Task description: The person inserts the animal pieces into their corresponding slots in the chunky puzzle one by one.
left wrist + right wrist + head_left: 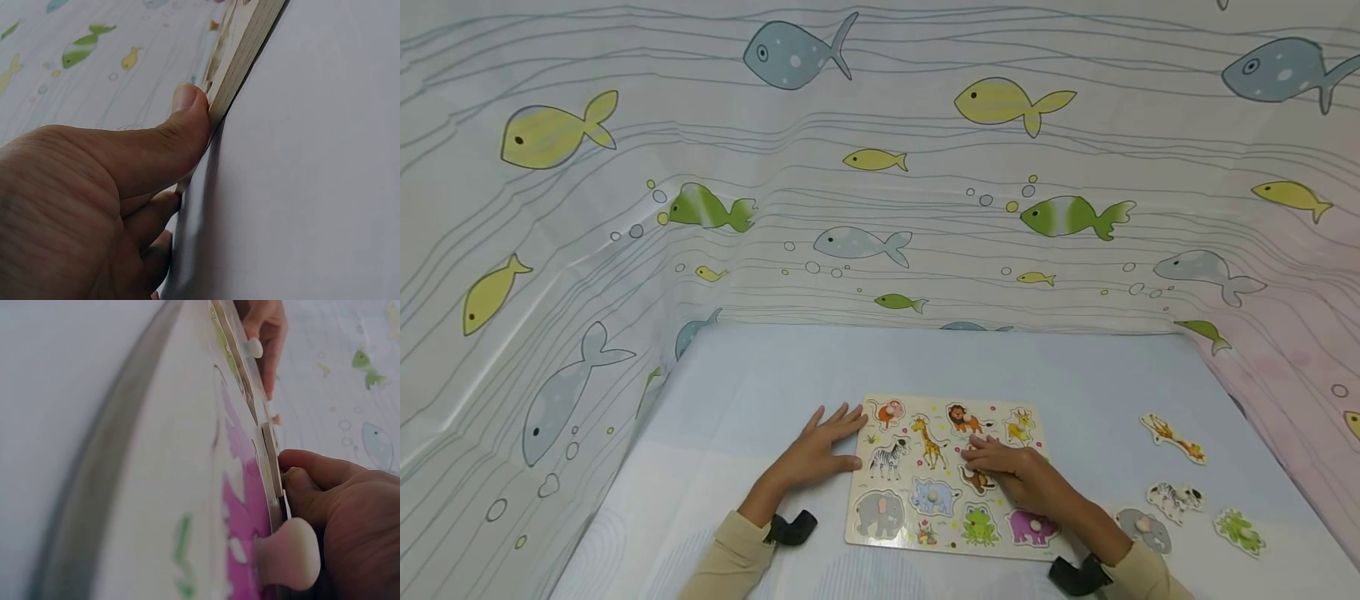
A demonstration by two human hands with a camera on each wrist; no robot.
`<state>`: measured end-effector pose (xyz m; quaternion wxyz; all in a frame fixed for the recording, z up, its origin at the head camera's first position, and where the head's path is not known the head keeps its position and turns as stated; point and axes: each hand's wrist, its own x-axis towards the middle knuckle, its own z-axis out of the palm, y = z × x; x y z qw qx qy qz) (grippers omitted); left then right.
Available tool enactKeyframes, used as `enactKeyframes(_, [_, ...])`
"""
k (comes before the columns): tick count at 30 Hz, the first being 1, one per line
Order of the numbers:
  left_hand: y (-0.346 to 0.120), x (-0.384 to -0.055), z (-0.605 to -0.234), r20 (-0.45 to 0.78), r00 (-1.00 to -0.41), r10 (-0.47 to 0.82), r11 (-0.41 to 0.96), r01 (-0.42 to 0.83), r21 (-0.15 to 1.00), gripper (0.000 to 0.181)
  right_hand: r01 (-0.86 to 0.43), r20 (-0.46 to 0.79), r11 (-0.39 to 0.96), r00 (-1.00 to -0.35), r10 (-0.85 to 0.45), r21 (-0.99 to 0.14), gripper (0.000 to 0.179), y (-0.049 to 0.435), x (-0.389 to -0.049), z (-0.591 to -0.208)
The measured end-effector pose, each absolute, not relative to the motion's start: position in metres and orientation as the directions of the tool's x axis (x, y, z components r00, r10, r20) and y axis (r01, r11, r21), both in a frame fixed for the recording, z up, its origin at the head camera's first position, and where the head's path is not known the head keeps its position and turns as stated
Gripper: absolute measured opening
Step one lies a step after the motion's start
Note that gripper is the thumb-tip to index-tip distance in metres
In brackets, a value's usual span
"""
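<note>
A wooden animal puzzle board [951, 542] lies flat before me. My left hand [820, 450] rests at its left side, fingers extended over the upper left corner; in the left wrist view the thumb [187, 109] presses against the board's edge [247, 59]. My right hand [1022, 475] is over the middle right of the board. Its thumb and forefinger pinch a brown animal puzzle piece [976, 482], which sits at a slight tilt over its slot in the right wrist view. Knobbed hippo [1028, 533], rhino [925, 497] and lion [964, 419] pieces sit in the board.
Loose giraffe [1176, 439], zebra [1176, 500], elephant [1138, 527] and frog [1240, 532] pieces lie on the white tabletop [775, 375] to the right. A fish-patterned sheet [925, 200] stands behind and at the sides. Black straps [793, 529] circle both wrists.
</note>
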<state>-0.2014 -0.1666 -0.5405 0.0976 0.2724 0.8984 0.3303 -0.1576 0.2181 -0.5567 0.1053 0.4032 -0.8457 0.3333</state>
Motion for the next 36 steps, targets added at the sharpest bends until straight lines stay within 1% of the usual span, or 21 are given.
enactKeyframes(5, [-0.166, -0.202, -0.54, 0.008, -0.832, 0.555, 0.633, 0.429, 0.644, 0.076, -0.737, 0.433, 0.463, -0.669, -0.604, -0.492, 0.031, 0.219, -0.157, -0.558])
enactKeyframes(12, [-0.165, -0.202, -0.538, 0.015, -0.831, 0.556, 0.633, 0.434, 0.641, 0.076, -0.745, 0.442, 0.478, -0.663, -0.604, -0.466, 0.03, 0.219, -0.157, -0.559])
enactKeyframes(20, [-0.165, -0.204, -0.538, 0.019, -0.831, 0.555, 0.636, 0.439, 0.635, 0.076, -0.723, 0.394, 0.509, -0.685, -0.612, -0.466, 0.034, 0.218, -0.156, -0.556])
enactKeyframes(24, [-0.165, -0.204, -0.538, 0.014, -0.835, 0.55, 0.637, 0.431, 0.639, 0.076, -0.731, 0.39, 0.505, -0.676, -0.626, -0.458, 0.035, 0.217, -0.156, -0.556])
enactKeyframes(27, [-0.166, -0.203, -0.54, 0.003, -0.838, 0.546, 0.638, 0.417, 0.647, 0.076, -0.736, 0.394, 0.483, -0.668, -0.631, -0.475, 0.035, 0.216, -0.155, -0.556])
enactKeyframes(30, [-0.166, -0.203, -0.542, -0.005, -0.841, 0.541, 0.64, 0.409, 0.65, 0.076, -0.716, 0.389, 0.486, -0.688, -0.613, -0.501, 0.039, 0.215, -0.152, -0.555])
enactKeyframes(33, [-0.166, -0.202, -0.543, -0.005, -0.842, 0.539, 0.642, 0.407, 0.65, 0.076, -0.675, 0.383, 0.495, -0.728, -0.568, -0.547, 0.045, 0.215, -0.15, -0.552])
enactKeyframes(36, [-0.167, -0.203, -0.544, -0.002, -0.841, 0.541, 0.644, 0.412, 0.645, 0.076, -0.629, 0.376, 0.493, -0.767, -0.52, -0.601, 0.045, 0.216, -0.148, -0.547])
